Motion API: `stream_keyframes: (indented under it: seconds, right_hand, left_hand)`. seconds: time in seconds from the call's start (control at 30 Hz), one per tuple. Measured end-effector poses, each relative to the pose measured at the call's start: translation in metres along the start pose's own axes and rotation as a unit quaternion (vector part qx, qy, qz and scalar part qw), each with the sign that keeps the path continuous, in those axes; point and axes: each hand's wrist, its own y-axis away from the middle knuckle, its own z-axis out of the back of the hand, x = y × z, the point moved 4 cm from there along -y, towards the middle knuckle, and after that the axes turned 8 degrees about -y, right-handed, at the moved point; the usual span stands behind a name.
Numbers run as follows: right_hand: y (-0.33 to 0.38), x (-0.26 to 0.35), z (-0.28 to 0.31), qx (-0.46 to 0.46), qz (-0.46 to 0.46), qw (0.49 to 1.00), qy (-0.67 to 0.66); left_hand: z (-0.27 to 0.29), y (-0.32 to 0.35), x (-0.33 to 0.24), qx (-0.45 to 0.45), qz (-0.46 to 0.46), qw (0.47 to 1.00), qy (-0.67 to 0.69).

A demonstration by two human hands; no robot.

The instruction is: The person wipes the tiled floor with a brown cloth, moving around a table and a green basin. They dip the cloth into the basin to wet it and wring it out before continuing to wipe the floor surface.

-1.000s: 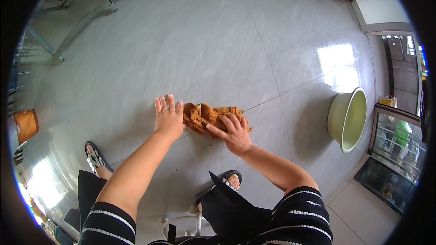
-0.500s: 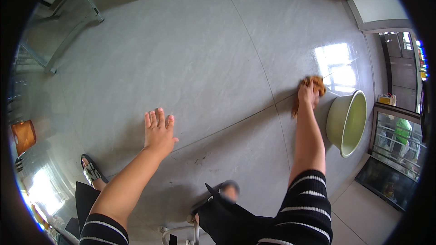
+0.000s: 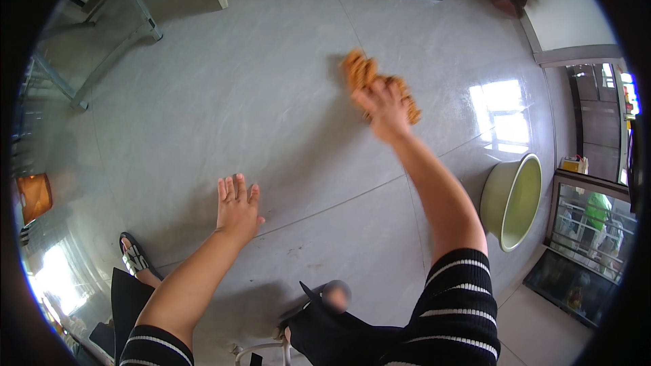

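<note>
The right hand [image 3: 385, 110] holds a bunched orange-brown cloth [image 3: 359, 71], perhaps a towel, under its fingers against the tiled floor [image 3: 271, 61]; the left hand [image 3: 236, 213] spreads its fingers wide.

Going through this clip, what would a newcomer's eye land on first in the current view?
Probably the orange-brown cloth, bunched under the right hand above and right of centre, vivid against the grey floor. Next might come the pale green basin at the right, below a bright glare patch. The left hand, fingers spread and holding nothing, shows left of centre.
</note>
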Motion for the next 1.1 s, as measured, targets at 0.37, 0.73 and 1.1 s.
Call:
stream_keyframes:
  seconds: [0.37,0.73,1.1]
  right_hand:
    - [0.27,0.119,-0.076,0.106,0.371,0.913,-0.13]
    - [0.1,-0.016,-0.035,-0.137,-0.261,0.954,-0.05]
    - [0.233,0.197,-0.092,-0.02,0.246,0.939,-0.241]
  left_hand:
    - [0.007,-0.002,-0.003,-0.018,0.006,1.0,-0.001]
    - [0.006,0.0,-0.003,-0.026,0.002,1.0,-0.013]
    - [0.002,0.004,0.003,-0.068,0.023,0.997,-0.026]
